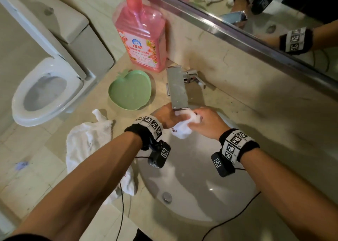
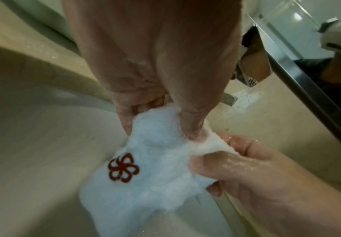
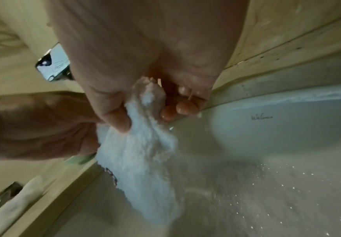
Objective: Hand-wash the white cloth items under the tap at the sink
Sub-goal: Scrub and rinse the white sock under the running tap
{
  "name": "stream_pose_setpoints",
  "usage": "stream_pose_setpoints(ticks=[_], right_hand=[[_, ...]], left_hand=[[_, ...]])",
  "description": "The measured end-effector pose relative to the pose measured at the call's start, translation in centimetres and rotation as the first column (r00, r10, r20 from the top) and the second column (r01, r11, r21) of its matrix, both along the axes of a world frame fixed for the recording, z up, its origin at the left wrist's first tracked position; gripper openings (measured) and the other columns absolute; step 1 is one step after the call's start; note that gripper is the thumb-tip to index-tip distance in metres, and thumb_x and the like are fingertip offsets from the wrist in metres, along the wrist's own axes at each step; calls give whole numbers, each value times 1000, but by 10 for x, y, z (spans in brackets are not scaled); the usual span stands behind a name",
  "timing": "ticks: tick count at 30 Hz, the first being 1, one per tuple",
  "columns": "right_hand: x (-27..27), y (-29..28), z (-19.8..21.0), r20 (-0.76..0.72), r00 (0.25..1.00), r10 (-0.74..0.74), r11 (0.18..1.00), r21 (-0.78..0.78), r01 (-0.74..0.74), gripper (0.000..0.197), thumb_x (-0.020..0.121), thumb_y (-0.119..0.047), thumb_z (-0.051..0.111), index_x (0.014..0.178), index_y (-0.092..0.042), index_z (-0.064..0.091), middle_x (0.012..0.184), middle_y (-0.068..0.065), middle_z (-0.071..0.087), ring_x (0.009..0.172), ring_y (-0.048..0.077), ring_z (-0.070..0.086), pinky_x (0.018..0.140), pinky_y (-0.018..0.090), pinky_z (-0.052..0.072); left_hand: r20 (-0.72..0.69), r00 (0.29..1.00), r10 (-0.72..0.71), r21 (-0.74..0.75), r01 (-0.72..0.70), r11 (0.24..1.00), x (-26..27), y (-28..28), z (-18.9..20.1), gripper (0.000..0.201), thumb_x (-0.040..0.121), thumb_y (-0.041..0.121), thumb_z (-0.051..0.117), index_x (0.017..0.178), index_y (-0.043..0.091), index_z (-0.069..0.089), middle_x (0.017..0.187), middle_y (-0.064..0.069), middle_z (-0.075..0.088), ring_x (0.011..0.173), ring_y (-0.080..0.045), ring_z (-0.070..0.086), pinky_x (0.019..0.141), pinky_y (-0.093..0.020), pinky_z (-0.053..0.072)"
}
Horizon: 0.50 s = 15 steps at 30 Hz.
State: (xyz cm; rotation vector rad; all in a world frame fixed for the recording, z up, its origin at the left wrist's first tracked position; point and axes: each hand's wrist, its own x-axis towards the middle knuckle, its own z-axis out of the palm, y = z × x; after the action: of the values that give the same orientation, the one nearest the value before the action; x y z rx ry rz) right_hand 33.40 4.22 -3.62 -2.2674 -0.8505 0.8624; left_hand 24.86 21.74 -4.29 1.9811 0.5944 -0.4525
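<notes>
Under the tap (image 1: 177,87), left hand (image 1: 167,117) and right hand (image 1: 207,123) both pinch the wet cloth (image 1: 182,129) tight, fingers curled.

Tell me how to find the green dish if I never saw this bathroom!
Start at the sink and look to the counter on its left, toward the toilet. The green dish sits there, just in front of the pink bottle. It's the only green thing, shaped like an apple.
</notes>
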Motion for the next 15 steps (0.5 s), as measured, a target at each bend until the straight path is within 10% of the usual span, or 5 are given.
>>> stream_pose_setpoints(ticks=[3, 7, 10, 15], right_hand=[[9, -6, -3, -90, 995, -30, 999, -24, 28, 28, 70, -40, 83, 75, -28, 57, 65, -15, 59, 59, 1, 52, 51, 15, 35], [10, -1, -8, -86, 995, -50, 999, -18, 49, 44, 65, -54, 83, 86, -21, 62, 80, -11, 64, 71, 4, 59, 61, 24, 44], [10, 7, -8, -185, 976, -112, 992, 31, 120, 45, 68, -50, 83, 95, -18, 66, 91, 0, 73, 84, 15, 69, 73, 33, 53], [10, 16, -4, -157, 986, -50, 997, 53, 59, 12, 89, -27, 73, 90, -35, 64, 85, -13, 70, 81, 4, 65, 66, 20, 44]], left_hand=[[82, 993, 81, -55, -77, 996, 0, 1, 0, 40, 82, 44, 72, 115, 24, 63, 114, 2, 69, 103, -13, 65, 91, -27, 52], [153, 985, 83, -167, -57, 984, -7, 11, 4, 30, 91, 32, 66, 121, 28, 64, 123, 5, 67, 115, -14, 62, 97, -27, 46], [167, 986, 23, 12, -25, 1000, -17, 22, 3, 38, 96, 35, 58, 131, 20, 54, 126, 0, 64, 116, -21, 59, 98, -35, 45], [154, 986, 65, 260, -103, 960, -40, 34, 2, 27, 96, 53, 51, 98, 27, 43, 87, -1, 60, 78, -21, 55, 68, -29, 35]])
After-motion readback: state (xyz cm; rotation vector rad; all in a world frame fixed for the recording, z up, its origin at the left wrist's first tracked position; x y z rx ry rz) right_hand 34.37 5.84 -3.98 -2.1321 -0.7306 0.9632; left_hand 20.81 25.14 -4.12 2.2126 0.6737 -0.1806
